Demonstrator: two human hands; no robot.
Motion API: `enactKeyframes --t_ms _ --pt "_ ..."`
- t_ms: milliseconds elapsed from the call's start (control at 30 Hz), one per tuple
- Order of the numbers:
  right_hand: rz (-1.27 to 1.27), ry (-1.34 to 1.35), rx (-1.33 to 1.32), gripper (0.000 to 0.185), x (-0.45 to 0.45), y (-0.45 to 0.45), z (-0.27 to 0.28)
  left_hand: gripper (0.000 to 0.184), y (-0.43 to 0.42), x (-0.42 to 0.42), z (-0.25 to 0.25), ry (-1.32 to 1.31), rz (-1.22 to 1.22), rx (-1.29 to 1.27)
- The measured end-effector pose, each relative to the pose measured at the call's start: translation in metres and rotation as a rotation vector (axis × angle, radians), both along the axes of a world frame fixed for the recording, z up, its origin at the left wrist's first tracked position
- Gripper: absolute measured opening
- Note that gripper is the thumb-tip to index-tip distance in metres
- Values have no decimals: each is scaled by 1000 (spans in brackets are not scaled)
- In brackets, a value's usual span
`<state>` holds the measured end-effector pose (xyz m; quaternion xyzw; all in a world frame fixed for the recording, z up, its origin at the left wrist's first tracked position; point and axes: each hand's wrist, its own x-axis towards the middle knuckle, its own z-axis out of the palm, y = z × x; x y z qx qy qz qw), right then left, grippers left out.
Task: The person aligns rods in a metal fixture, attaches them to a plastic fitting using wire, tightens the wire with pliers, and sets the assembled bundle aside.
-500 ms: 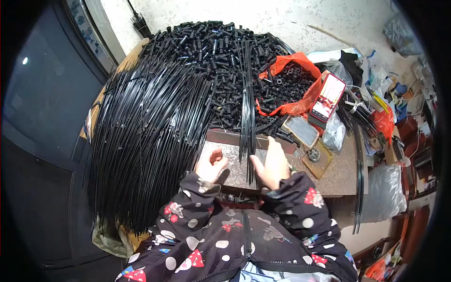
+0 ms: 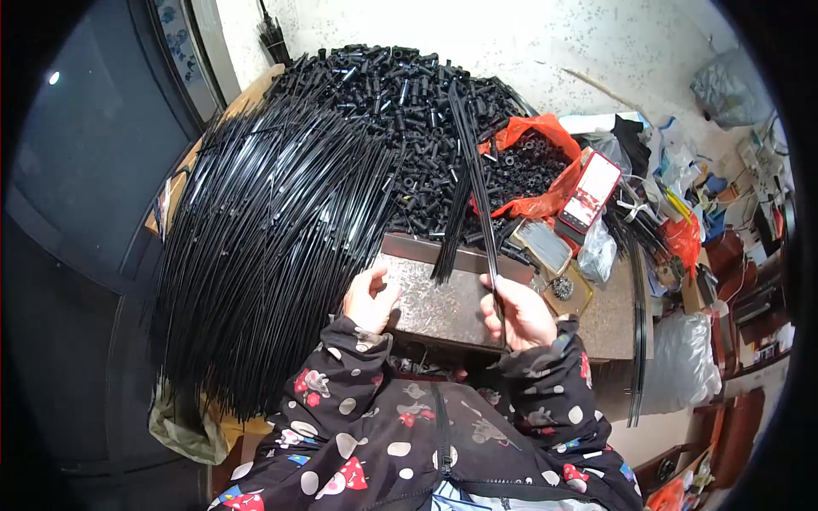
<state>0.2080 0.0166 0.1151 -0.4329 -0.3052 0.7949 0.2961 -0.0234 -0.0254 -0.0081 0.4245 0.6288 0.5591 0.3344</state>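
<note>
My right hand [image 2: 521, 313] is closed around the lower part of a slim bundle of long black rods [image 2: 483, 204]. The bundle leans upward across the pile of short black tubular pieces [image 2: 400, 94]. Beside it, a second group of thin black rods [image 2: 451, 247] rests over the brown strip [image 2: 413, 248] along the pile's front. My left hand [image 2: 370, 302] is held above the tabletop's left part, fingers loosely bent and apart, with nothing visible in it. Close by on its left spreads a large heap of long black rods [image 2: 264, 230].
A red plastic bag [image 2: 558, 189] holds small black parts. Near it are a phone [image 2: 590, 192], a box of thin pale sticks [image 2: 545, 245] and a metal ball-like piece [image 2: 562, 288] on a yellowish tray. More rods [image 2: 639, 341] overhang the table's right edge.
My right hand has closed on some of the rods and shifted right and down, tilting them away from the others. My left hand has moved slightly left.
</note>
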Motion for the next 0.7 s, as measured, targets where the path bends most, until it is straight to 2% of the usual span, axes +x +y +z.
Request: enactKeyframes --t_ms 67,133,200,233,267,333,400,433,467,533,567,600,633,667,700 --pt "39 94 102 31 12 -5 23 37 0 5 14 -86 -53 -22" --pt "-18 332 101 32 20 -10 36 31 -4 13 36 -98 -100 8" --pt "-70 122 278 26 17 -27 44 29 -5 19 51 -159 -171 -13" --pt "-19 65 377 22 12 -35 42 24 -8 28 75 -254 -184 -36" --pt "-10 51 383 20 9 -44 38 20 -6 34 84 -278 -255 47" --pt "36 38 495 18 7 -59 26 25 0 51 108 -464 -364 99" --pt "61 45 478 18 5 -76 24 45 7 67 142 -538 -505 49" --pt "77 31 478 18 5 -83 20 61 16 73 146 -623 -704 137" --pt "107 -137 617 19 4 -88 17 64 19 80 155 -695 -780 172" --pt "111 -418 992 22 7 -93 4 46 41 87 183 -877 -700 38" --pt "167 -623 1127 22 11 -96 -8 38 54 87 190 -849 -625 93" --pt "214 -627 1040 23 12 -100 -22 30 69 87 193 -820 -551 148" --pt "168 -556 1073 23 12 -102 -43 23 82 81 195 -827 -618 143" --pt "121 -486 1104 24 13 -102 -62 25 90 80 195 -891 -714 192" --pt "70 -342 1015 25 13 -99 -72 28 85 82 205 -884 -688 186"
